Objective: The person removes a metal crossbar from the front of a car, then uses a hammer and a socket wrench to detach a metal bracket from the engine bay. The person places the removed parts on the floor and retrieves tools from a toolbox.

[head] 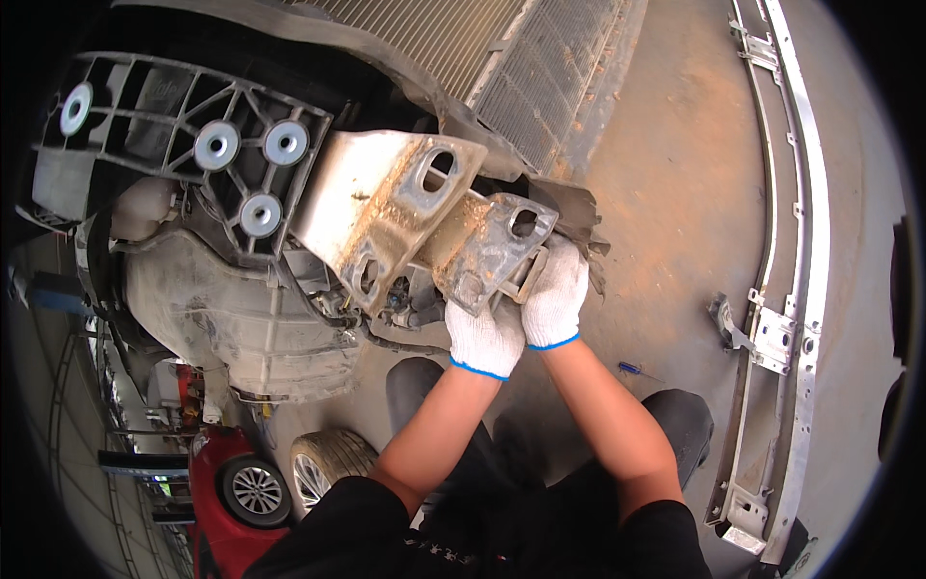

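My left hand (483,339), in a white knit glove with a blue cuff, is at the lower corner of a dirty metal bracket (499,242). My right hand (558,293), gloved the same way, grips that bracket's right side. Most of the fingers of both hands are hidden behind its plate. The bracket has an oval hole and brown dirt on it. Right beside it, on the car's front end, is a larger bent metal mounting plate (394,203) with two oval holes. A black ribbed support (181,123) with round metal bushings adjoins that plate on the left.
A radiator grille or condenser (550,79) lies beyond the brackets. On the floor are a blue-handled screwdriver (631,368) and a long metal bumper beam (803,217). A grey plastic liner (217,311), a loose wheel (329,459) and a red car (231,499) are at left.
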`<state>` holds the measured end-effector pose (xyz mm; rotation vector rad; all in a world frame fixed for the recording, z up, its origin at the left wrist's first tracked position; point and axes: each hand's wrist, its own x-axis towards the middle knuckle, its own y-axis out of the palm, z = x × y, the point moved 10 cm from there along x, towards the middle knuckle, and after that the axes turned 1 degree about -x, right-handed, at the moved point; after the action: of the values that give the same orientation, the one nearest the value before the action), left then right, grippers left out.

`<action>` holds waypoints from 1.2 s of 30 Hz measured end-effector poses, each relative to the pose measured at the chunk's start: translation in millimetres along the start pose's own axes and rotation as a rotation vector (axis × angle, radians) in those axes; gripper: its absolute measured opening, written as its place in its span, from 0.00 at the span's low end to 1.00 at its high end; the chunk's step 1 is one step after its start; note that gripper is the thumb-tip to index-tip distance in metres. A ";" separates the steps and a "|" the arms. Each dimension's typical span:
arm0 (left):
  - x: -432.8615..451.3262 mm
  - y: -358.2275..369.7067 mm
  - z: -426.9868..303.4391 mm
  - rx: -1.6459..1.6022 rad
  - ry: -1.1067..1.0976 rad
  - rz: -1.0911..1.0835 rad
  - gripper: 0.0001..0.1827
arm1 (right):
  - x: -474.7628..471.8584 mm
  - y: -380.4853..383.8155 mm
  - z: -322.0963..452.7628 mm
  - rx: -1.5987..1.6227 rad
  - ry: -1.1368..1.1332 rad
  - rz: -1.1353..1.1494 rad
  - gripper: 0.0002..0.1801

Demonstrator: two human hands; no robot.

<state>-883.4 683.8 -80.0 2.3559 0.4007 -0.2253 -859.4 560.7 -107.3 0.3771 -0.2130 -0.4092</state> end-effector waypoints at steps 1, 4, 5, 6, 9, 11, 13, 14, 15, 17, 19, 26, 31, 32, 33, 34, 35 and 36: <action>-0.6 3.7 -0.5 0.013 0.007 0.006 0.25 | 5.5 1.0 -1.4 0.081 0.056 -0.012 0.18; -2.0 25.3 -1.8 -0.031 -0.055 0.031 0.21 | -1.5 12.6 -7.2 0.602 0.454 -0.033 0.17; -2.5 22.3 -3.1 -0.086 -0.064 -0.110 0.21 | 1.5 16.3 -12.1 0.671 0.516 -0.019 0.16; -7.5 33.2 -2.6 -0.109 -0.083 -0.096 0.21 | 5.2 19.5 -7.8 0.724 0.577 -0.001 0.16; -7.2 34.3 -2.2 -0.144 -0.104 -0.071 0.21 | -1.1 11.9 12.3 0.719 0.764 -0.097 0.14; -6.6 26.6 -4.2 -0.178 -0.105 -0.087 0.21 | -1.8 9.3 -7.7 0.646 0.846 -0.142 0.15; -6.0 28.5 4.7 -0.233 -0.140 -0.115 0.21 | 3.1 2.6 -19.4 0.689 0.726 -0.224 0.14; -8.2 37.7 3.4 -0.206 -0.098 -0.129 0.21 | 12.7 -1.2 -16.4 0.722 0.606 -0.273 0.13; -7.2 37.6 9.6 -0.203 -0.111 -0.116 0.21 | 18.0 -6.2 -16.7 0.755 0.492 -0.320 0.12; -5.4 27.5 11.1 -0.191 -0.172 -0.123 0.20 | 21.2 -6.9 -22.7 0.609 0.435 -0.253 0.14; -4.3 37.4 3.7 -0.209 -0.182 -0.016 0.20 | 16.3 -3.1 -17.9 0.592 0.472 -0.178 0.15; -9.0 32.8 -0.5 -0.245 -0.139 -0.157 0.20 | 5.7 5.2 0.4 0.622 0.466 -0.231 0.16; -9.0 9.9 14.3 -0.217 -0.192 -0.197 0.21 | 5.8 -0.8 14.1 0.609 0.464 -0.225 0.19; -16.4 15.5 10.8 -0.180 -0.187 -0.161 0.21 | 8.7 -2.6 7.1 0.596 0.432 -0.197 0.19; -17.4 24.9 6.6 -0.146 -0.176 -0.116 0.22 | 11.0 -3.2 4.6 0.574 0.408 -0.174 0.19; -18.6 24.1 9.7 -0.199 -0.174 -0.123 0.23 | 15.1 -5.0 3.0 0.547 0.379 -0.152 0.19; -15.4 22.1 16.4 -0.222 -0.211 -0.108 0.23 | 17.6 -8.2 1.3 0.522 0.350 -0.139 0.19; -10.8 26.1 15.6 -0.249 -0.237 -0.092 0.23 | 17.0 -5.8 5.2 0.517 0.369 -0.129 0.20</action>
<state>-885.2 652.6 -71.8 2.0415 0.3979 -0.4657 -847.6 546.9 -102.7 0.9680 0.0719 -0.4006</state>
